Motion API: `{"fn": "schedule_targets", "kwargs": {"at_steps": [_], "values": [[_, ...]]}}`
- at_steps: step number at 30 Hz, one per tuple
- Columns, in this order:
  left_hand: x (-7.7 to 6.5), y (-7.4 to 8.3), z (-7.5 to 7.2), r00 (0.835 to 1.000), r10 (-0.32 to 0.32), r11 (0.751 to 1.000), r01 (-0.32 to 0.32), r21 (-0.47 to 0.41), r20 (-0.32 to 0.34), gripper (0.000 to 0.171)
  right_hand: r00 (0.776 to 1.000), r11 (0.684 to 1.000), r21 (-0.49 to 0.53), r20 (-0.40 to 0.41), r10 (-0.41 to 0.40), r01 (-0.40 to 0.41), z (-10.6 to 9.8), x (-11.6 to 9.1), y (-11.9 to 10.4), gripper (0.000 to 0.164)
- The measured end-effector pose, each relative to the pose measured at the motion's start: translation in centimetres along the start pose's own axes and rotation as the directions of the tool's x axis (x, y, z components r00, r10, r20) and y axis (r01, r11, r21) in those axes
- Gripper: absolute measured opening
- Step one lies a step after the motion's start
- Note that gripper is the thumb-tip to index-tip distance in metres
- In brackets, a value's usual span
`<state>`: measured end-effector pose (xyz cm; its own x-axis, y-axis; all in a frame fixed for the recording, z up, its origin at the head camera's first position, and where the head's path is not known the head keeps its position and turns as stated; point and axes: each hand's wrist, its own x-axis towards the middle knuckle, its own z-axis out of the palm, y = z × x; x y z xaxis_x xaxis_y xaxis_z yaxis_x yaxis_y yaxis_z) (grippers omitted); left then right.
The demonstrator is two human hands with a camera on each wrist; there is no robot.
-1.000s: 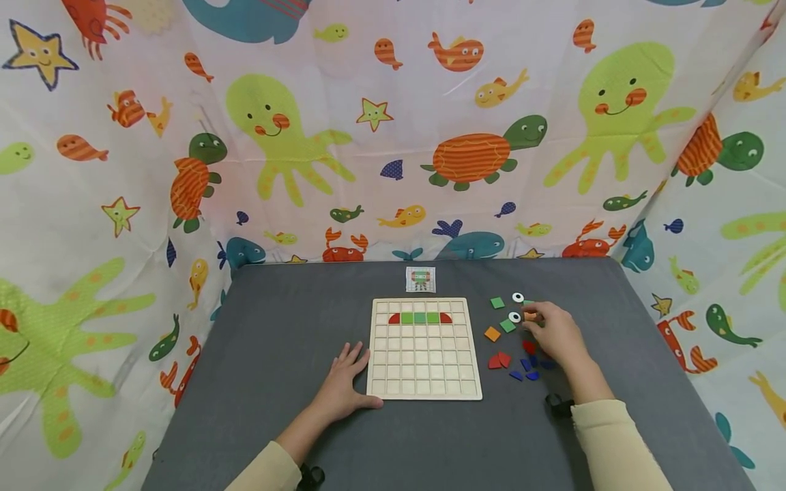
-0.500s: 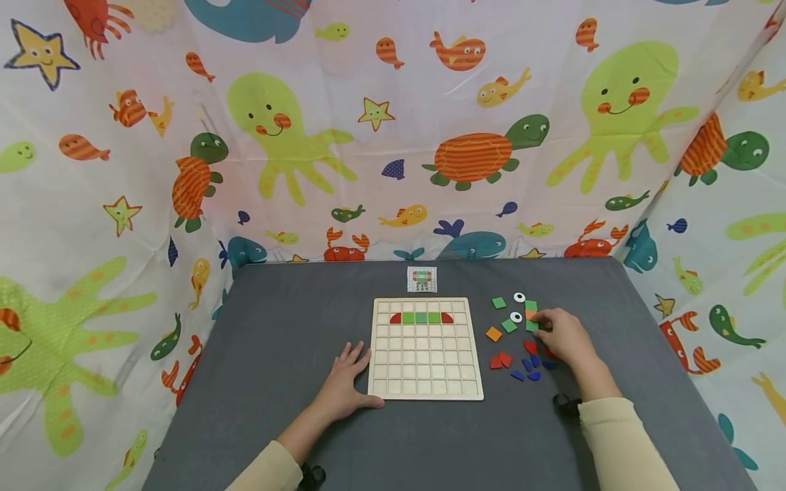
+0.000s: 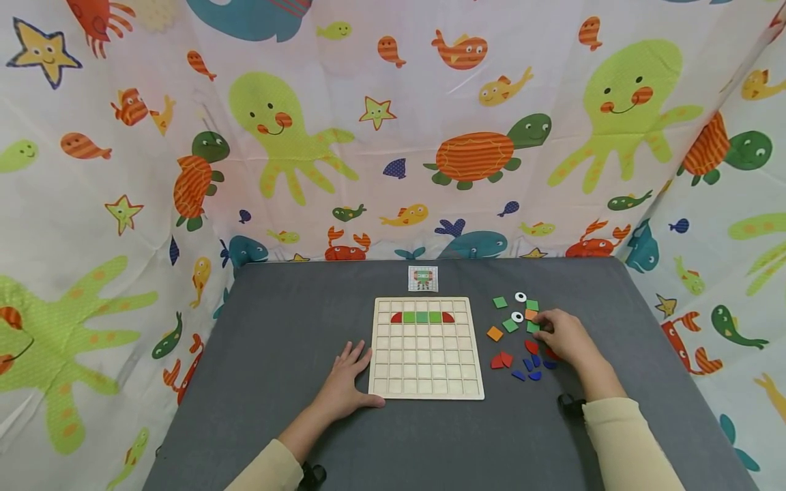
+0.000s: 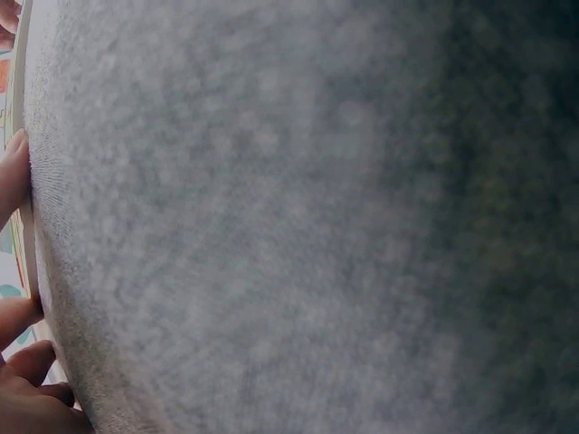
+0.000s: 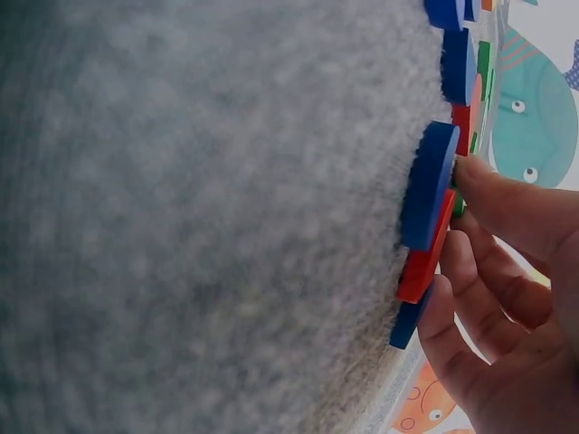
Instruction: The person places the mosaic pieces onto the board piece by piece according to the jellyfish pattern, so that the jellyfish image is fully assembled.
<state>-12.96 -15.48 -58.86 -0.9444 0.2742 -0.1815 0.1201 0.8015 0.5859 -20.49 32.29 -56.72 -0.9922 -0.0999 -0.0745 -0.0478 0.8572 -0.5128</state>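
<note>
A pale wooden grid board (image 3: 425, 368) lies on the dark table; near its top sits a row of green square tiles (image 3: 421, 318) with a red curved tile (image 3: 448, 318) at each end. My left hand (image 3: 342, 386) rests at the board's lower left corner, fingers spread along the left edge, thumb at the front edge. To the board's right, my right hand (image 3: 566, 335) pinches a green square tile (image 3: 531, 327) at its right side. In the right wrist view, thumb and fingers meet around that tile, partly hidden behind a blue curved piece (image 5: 429, 185) and a red piece (image 5: 425, 262).
Around the right hand lie an orange tile (image 3: 495, 333), white rings (image 3: 517, 317) on tiles, red pieces (image 3: 506, 359) and several blue pieces (image 3: 535, 376). A small printed pattern card (image 3: 423, 278) lies behind the board. A sea-animal curtain (image 3: 393, 170) hangs past the table's back edge.
My right hand has moved from the orange tile slightly down and right to the green tile below it, then stayed there. The left hand keeps its place at the board.
</note>
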Motion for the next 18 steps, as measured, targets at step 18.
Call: {"fn": "schedule_targets", "kwargs": {"at_steps": [18], "values": [[-0.01, 0.1, -0.05, 1.0, -0.003, 1.0, 0.003, 0.004, 0.006, 0.113, 0.999, 0.999, 0.005, -0.015, -0.041, 0.041, -0.07, -0.16, -0.04, 0.026]]}}
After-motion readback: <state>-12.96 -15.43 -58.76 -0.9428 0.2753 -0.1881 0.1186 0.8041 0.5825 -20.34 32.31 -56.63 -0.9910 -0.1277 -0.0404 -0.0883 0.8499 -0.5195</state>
